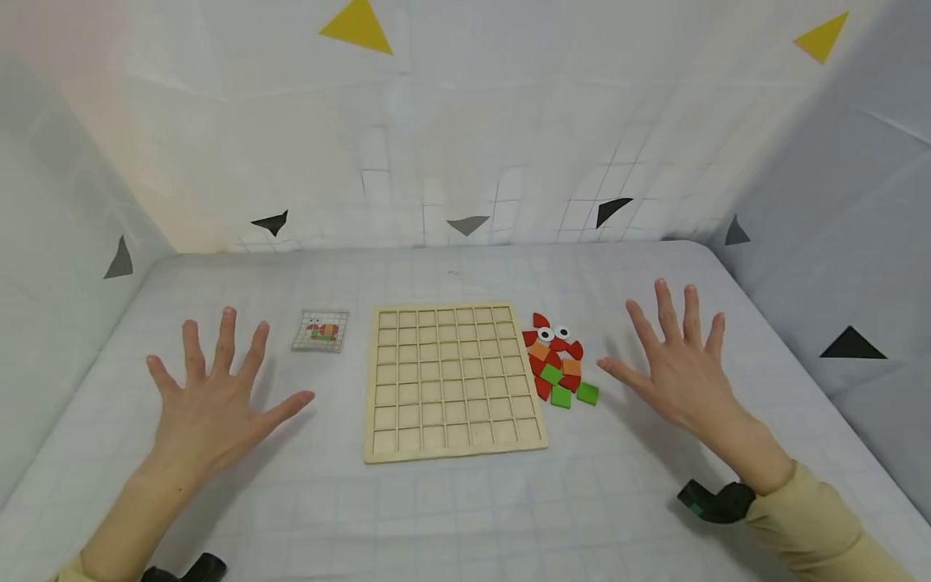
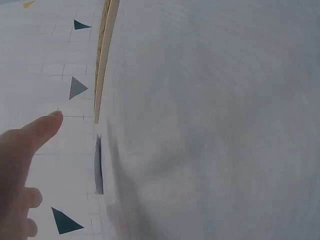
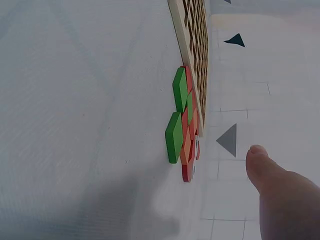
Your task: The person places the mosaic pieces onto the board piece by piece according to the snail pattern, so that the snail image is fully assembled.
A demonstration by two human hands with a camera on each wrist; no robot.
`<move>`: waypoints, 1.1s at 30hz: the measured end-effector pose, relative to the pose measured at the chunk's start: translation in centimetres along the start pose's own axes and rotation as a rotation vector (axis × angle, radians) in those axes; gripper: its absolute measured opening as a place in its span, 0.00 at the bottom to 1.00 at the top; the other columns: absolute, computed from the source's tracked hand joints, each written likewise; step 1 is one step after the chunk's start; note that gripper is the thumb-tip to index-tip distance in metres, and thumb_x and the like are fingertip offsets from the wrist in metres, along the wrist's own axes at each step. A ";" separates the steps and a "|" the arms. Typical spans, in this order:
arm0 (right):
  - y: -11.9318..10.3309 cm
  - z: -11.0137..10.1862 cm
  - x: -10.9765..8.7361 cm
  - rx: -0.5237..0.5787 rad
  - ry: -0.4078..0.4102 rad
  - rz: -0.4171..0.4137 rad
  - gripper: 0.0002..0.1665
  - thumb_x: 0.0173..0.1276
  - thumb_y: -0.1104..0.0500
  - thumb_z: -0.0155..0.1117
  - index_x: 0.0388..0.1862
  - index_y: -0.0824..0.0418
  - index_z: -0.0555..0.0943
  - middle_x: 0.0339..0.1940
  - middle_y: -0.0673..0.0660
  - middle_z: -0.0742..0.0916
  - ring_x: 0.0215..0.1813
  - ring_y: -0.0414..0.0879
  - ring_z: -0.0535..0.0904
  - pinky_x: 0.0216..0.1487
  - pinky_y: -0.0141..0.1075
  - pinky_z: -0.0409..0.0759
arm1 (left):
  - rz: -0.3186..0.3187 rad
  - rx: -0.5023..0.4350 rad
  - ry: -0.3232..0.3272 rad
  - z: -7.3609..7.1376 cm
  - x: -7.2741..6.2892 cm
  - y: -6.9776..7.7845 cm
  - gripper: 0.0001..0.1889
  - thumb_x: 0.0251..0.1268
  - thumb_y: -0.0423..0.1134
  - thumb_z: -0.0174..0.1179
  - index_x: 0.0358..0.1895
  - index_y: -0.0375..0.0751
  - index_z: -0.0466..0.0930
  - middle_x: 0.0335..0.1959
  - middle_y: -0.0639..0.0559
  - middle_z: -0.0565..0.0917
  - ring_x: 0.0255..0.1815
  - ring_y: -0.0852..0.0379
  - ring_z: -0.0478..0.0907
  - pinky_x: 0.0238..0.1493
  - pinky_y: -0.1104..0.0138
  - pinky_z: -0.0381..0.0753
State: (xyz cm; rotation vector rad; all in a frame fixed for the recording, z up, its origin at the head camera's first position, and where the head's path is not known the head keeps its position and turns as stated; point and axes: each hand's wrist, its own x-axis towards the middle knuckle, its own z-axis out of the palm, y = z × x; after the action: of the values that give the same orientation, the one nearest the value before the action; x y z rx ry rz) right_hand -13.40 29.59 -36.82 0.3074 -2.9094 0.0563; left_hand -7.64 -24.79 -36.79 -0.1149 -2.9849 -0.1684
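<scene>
A light wooden grid board (image 1: 456, 377) with square compartments lies mid-table, its cells bare. Against its right edge sits a loose cluster of flat pieces: green squares (image 1: 561, 397), orange squares (image 1: 571, 368), red curved pieces (image 1: 575, 350) and two white eye pieces (image 1: 562, 332). A small card (image 1: 320, 331) printed with a coloured figure on a grid lies left of the board. My left hand (image 1: 211, 404) is spread above the table, left of the card, holding nothing. Right of the pieces, my right hand (image 1: 684, 372) is likewise spread, fingers straight. The right wrist view shows the green pieces (image 3: 174, 137) near the board's edge.
White cloth covers the table (image 1: 451, 517) and the walls around it. Yellow triangles (image 1: 361, 28) and dark triangles (image 1: 853, 344) mark the walls. A black wrist device (image 1: 716, 501) sits at the right cuff, another (image 1: 189, 569) at the left wrist.
</scene>
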 end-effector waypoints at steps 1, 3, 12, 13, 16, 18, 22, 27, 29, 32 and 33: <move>0.0 0.0 0.0 0.001 0.003 -0.002 0.57 0.61 0.32 0.65 0.80 0.60 0.57 0.83 0.61 0.37 0.81 0.65 0.23 0.69 0.77 0.28 | 0.001 -0.001 -0.005 0.1 0.1 0.2 0.57 0.57 0.78 0.51 0.82 0.47 0.45 0.82 0.43 0.27 0.78 0.26 0.22 0.61 0.19 0.26; -0.1 0.1 0.0 0.006 0.007 -0.010 0.56 0.62 0.34 0.65 0.79 0.60 0.58 0.84 0.62 0.38 0.81 0.66 0.26 0.70 0.76 0.29 | 0.006 -0.012 -0.023 0.2 0.3 0.5 0.57 0.57 0.79 0.51 0.82 0.47 0.44 0.82 0.42 0.28 0.78 0.26 0.24 0.62 0.20 0.28; -1.4 1.3 1.3 0.083 -0.007 -0.058 0.43 0.68 0.42 0.65 0.73 0.64 0.67 0.78 0.70 0.61 0.77 0.70 0.54 0.72 0.70 0.55 | 0.085 -0.240 -0.240 0.4 0.5 3.3 0.66 0.52 0.80 0.55 0.82 0.41 0.34 0.82 0.37 0.42 0.80 0.30 0.42 0.75 0.35 0.46; -1.5 1.5 1.4 0.098 -0.010 -0.062 0.41 0.68 0.43 0.66 0.72 0.64 0.69 0.76 0.70 0.65 0.75 0.70 0.58 0.71 0.69 0.58 | 0.093 -0.266 -0.270 0.5 0.6 3.8 0.66 0.51 0.81 0.55 0.81 0.40 0.35 0.82 0.37 0.44 0.80 0.31 0.43 0.75 0.36 0.48; -1.8 2.2 2.0 0.161 -0.025 -0.077 0.34 0.69 0.47 0.66 0.66 0.66 0.75 0.67 0.69 0.75 0.68 0.67 0.67 0.66 0.66 0.66 | 0.119 -0.359 -0.355 0.9 0.6 5.1 0.68 0.48 0.80 0.58 0.81 0.37 0.39 0.82 0.38 0.46 0.81 0.35 0.46 0.76 0.39 0.52; -2.0 2.7 2.4 0.211 -0.033 -0.085 0.29 0.70 0.48 0.67 0.62 0.66 0.78 0.61 0.67 0.80 0.63 0.65 0.71 0.62 0.63 0.70 | 0.143 -0.417 -0.398 1.2 0.5 5.8 0.68 0.47 0.79 0.61 0.81 0.37 0.41 0.82 0.39 0.47 0.81 0.37 0.48 0.76 0.41 0.54; -2.1 3.7 3.0 0.309 -0.001 -0.106 0.22 0.68 0.51 0.69 0.53 0.65 0.84 0.50 0.63 0.84 0.54 0.59 0.76 0.56 0.57 0.75 | 0.202 -0.488 -0.428 1.8 0.5 6.8 0.66 0.45 0.75 0.66 0.81 0.38 0.46 0.82 0.43 0.50 0.81 0.41 0.49 0.77 0.43 0.55; -1.8 5.0 3.2 0.390 0.106 -0.138 0.16 0.63 0.54 0.74 0.44 0.63 0.87 0.40 0.56 0.83 0.44 0.51 0.75 0.44 0.46 0.75 | 0.217 -0.509 -0.393 2.4 0.4 7.2 0.64 0.45 0.73 0.69 0.80 0.40 0.50 0.81 0.46 0.54 0.81 0.43 0.52 0.76 0.45 0.57; -1.7 5.6 3.2 0.418 0.141 -0.151 0.14 0.61 0.55 0.76 0.42 0.62 0.87 0.38 0.54 0.82 0.42 0.49 0.73 0.42 0.43 0.73 | 0.215 -0.516 -0.378 2.6 0.3 7.3 0.63 0.45 0.71 0.70 0.80 0.40 0.50 0.81 0.47 0.55 0.80 0.44 0.53 0.76 0.45 0.59; -1.5 6.4 3.2 0.449 0.173 -0.164 0.13 0.60 0.56 0.77 0.40 0.61 0.87 0.37 0.53 0.81 0.42 0.47 0.72 0.40 0.41 0.71 | 0.216 -0.530 -0.370 2.9 0.2 7.2 0.63 0.45 0.69 0.72 0.80 0.40 0.50 0.81 0.47 0.55 0.80 0.44 0.54 0.76 0.45 0.59; -1.5 6.6 3.2 0.462 0.181 -0.166 0.13 0.60 0.56 0.77 0.40 0.61 0.87 0.37 0.53 0.81 0.41 0.47 0.72 0.40 0.40 0.71 | 0.219 -0.528 -0.368 2.9 0.1 7.2 0.63 0.45 0.69 0.72 0.80 0.40 0.50 0.81 0.46 0.55 0.80 0.43 0.54 0.76 0.45 0.59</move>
State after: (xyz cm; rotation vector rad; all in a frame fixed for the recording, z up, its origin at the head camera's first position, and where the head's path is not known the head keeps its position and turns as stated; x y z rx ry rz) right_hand -17.53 27.06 -42.53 0.5821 -2.6493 0.6960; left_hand -7.56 -17.27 -38.88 -0.5842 -3.1617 -1.0024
